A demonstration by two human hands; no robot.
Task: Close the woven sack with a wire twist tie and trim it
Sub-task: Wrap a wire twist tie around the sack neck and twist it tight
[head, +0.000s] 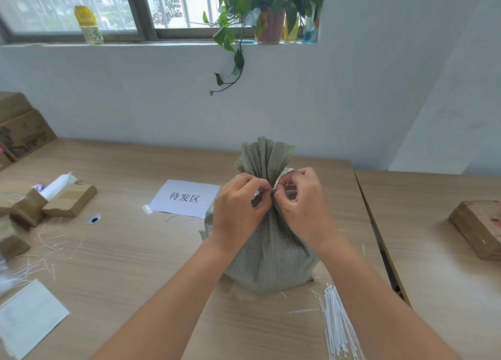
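A grey-green woven sack [271, 254] stands upright on the wooden table [130, 251], its neck gathered and its top fanned out above. My left hand [238, 208] and my right hand [301, 197] meet at the neck, fingers pinched together on a thin white tie [272, 191] wrapped round the gather. A dark tool tip [257, 198], perhaps cutters, sticks out of my left hand. A bundle of white ties [337, 324] lies at the front right of the sack.
A white paper sign [184, 198] lies left of the sack. Cardboard boxes [67, 199] and cut tie ends [46, 251] litter the left side. A paper sheet [27, 316] sits front left. A wooden block [479, 227] rests on the neighbouring table at right.
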